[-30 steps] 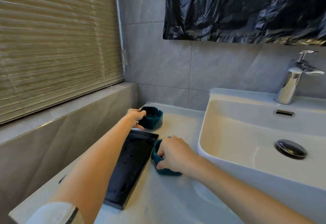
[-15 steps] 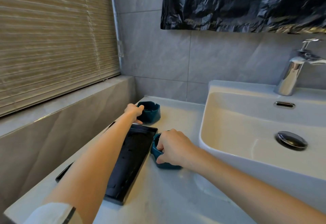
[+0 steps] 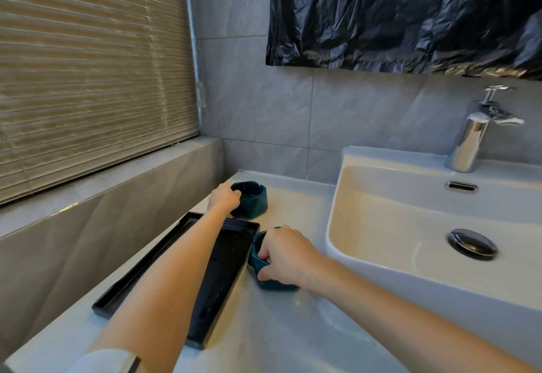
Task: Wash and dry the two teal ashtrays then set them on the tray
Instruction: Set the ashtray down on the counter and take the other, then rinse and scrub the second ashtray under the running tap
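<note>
Seen from my head, my left hand [image 3: 224, 198] grips the far teal ashtray [image 3: 253, 201] on the counter [image 3: 293, 328] just beyond the black tray [image 3: 231, 255], while my right hand [image 3: 286, 255] curls round the near teal ashtray [image 3: 255, 255], beside the tray's right edge and near the sink [image 3: 381, 211].

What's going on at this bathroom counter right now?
A person holds two teal angular ashtrays on the pale countertop. The left hand grips the far teal ashtray, beyond the end of the long black rectangular tray; the right hand grips the near teal ashtray, beside the tray's right edge. Neither is in the white basin yet, and no water runs from the chrome tap.
</note>
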